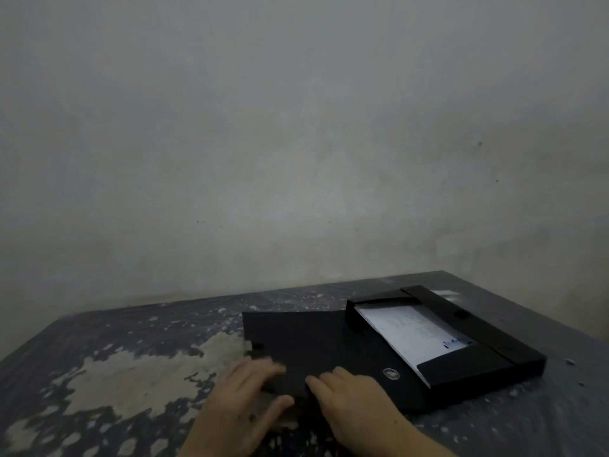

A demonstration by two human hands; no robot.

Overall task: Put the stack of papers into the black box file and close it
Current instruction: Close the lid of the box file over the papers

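Box file: your black box file (487, 364) lies open on the table (99, 357), toward its far right corner, with its tray nearest the right edge.
Papers: the stack of papers (415, 334) is already inside the tray, lying flat, its white top sheet showing faint print and a small blue mark near its right end.
Inner flaps: a black flap (461, 366) covers the near end of the papers, and another flap (382, 300) sits at the far end; the middle of the sheet is bare between them.
Lid: the lid (296, 341) is folded out flat to the left of the tray, toward the middle of the table, with a round silver button (391, 373) near your right hand.
Left hand: your left hand (244, 400) is at the near left corner of the lid, fingers on top and thumb curled under the edge, so you are gripping that corner; it looks blurred.
Right hand: your right hand (352, 397) rests on the near edge of the lid just beside the left one, fingers loosely spread and lying flat; I cannot tell whether it grips the edge.
Table: the dark top is worn, with a large pale patch left of the lid.
Wall: a plain pale wall (296, 127) rises behind the far edge.
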